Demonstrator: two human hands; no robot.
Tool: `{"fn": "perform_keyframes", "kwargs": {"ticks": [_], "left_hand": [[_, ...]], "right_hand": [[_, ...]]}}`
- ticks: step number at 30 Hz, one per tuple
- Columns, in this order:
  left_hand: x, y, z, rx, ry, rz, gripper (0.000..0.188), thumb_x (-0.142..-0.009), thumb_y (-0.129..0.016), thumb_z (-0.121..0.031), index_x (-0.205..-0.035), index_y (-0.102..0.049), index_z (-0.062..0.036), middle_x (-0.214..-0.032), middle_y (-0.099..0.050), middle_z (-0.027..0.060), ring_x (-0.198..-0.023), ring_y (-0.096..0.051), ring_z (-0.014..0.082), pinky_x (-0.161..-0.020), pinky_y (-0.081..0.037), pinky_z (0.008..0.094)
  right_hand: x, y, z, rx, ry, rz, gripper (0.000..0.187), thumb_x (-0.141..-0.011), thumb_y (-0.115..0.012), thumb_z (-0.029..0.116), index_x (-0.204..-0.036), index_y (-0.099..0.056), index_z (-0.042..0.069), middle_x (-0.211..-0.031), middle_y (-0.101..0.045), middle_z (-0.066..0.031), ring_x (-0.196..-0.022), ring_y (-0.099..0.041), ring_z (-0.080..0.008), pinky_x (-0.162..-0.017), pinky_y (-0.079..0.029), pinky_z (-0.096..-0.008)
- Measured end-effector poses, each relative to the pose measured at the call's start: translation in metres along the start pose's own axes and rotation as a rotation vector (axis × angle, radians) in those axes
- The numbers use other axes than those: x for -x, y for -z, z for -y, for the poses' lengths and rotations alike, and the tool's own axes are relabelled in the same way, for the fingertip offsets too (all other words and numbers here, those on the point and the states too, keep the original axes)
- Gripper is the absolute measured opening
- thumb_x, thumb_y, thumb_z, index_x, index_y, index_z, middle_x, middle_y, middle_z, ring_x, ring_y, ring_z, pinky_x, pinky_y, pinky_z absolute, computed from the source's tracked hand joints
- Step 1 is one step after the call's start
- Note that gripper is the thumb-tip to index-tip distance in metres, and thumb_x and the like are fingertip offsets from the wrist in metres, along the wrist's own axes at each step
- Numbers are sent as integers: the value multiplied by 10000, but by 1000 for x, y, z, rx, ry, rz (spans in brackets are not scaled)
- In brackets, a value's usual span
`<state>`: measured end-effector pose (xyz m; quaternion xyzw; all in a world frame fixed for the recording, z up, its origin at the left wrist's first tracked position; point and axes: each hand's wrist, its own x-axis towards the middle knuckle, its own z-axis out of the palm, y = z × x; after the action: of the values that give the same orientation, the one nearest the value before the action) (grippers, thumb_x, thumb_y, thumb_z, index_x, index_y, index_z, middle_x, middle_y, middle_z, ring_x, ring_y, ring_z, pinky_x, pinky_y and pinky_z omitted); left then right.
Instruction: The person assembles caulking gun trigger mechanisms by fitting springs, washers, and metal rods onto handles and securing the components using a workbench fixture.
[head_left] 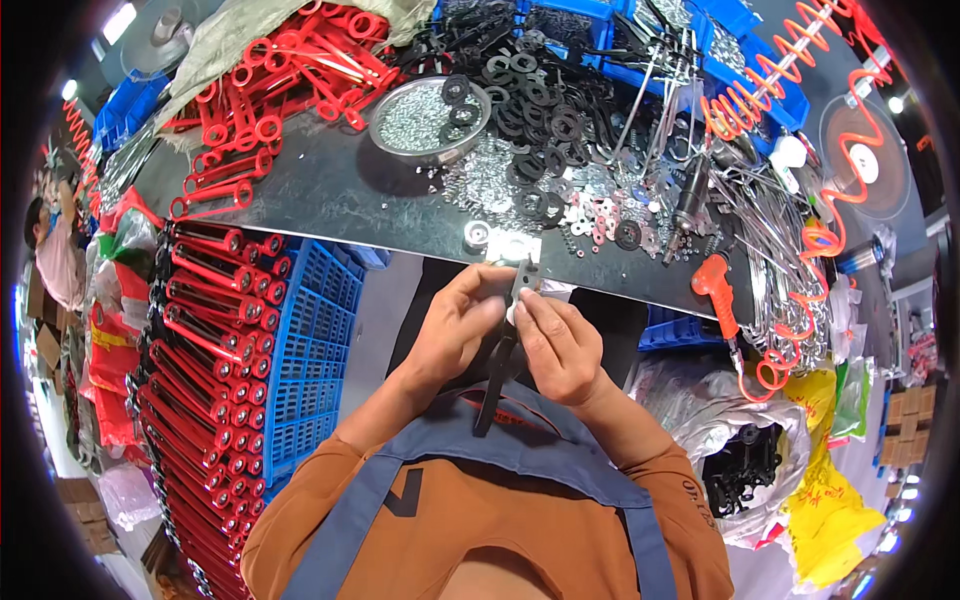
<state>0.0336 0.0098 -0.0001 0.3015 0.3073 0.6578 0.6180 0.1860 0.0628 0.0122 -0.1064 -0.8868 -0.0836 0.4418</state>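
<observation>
In front of my chest, at the table's near edge, I hold a narrow black bar-shaped part [489,395] upright, with a grey drilled plate [525,275] at its top. My right hand [558,348] is closed on it, thumb and fingers pinching just below the plate. My left hand [455,325] is curled, its index fingertip against the plate's left side; whether a small piece sits between its fingers is hidden. Just beyond my fingertips a bright metal piece [513,246] lies on the table beside a round ring [476,235].
The dark table [320,190] bears a metal bowl [428,118] of small parts, black rings [535,110], loose springs and washers, and red handles [290,75]. More red handles hang left, by a blue crate [315,350]. An orange air tool [715,290] with a coiled hose lies right.
</observation>
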Motion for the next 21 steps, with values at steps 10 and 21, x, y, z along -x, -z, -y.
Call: {"fn": "perform_keyframes", "kwargs": {"ticks": [10,21], "left_hand": [[1,32,-21,-181,-70,-158,653,-754,-719,-211,-1267,-407,45,-1137,-608,235,-995,-633,263,-876,-516,380],[-22,8,0,-59,23,-7,579,-788,-714,-215,-1220,-410,21,-1101,-603,214,-950,-625,240,-837,-526,378]], "right_hand": [[71,69,-120,227,-475,60,289,-752,-682,12,-1039,-647,14,-1025,-665,-153,-904,-647,-316,-808,-520,-388],[221,203,-252,1065,-1208,576,268,-881,-468,159,-814,-670,-4,-895,-664,-237,-783,-663,-386,-700,-530,-482]]}}
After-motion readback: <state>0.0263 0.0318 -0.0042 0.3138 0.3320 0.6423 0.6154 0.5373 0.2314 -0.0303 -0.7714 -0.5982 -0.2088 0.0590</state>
